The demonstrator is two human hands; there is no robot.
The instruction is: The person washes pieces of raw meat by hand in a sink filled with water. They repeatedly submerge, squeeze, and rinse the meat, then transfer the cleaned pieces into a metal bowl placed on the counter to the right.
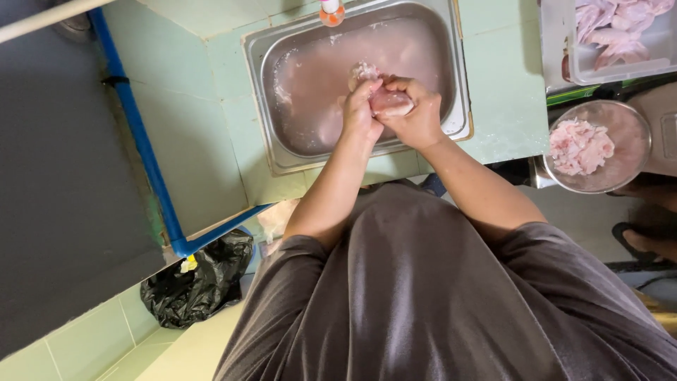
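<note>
We reach both forearms forward over the rectangular stainless-steel tub (275, 152) sunk in the pale green tiled counter (211, 127), elbows bent, wrists meeting above the cloudy pinkish water (310, 85). Our left hand (361, 113) curls its fingers over the pale pink piece of raw meat (390, 103), and our right hand (417, 113) wraps it from the other side, so both hands press together around it just over the water. Something whitish clings at the top of the meat, perhaps fat; the view is too blurred to tell. To the right stand a round metal bowl (624, 173) of pink meat pieces and a clear plastic tray (564, 42) holding more.
</note>
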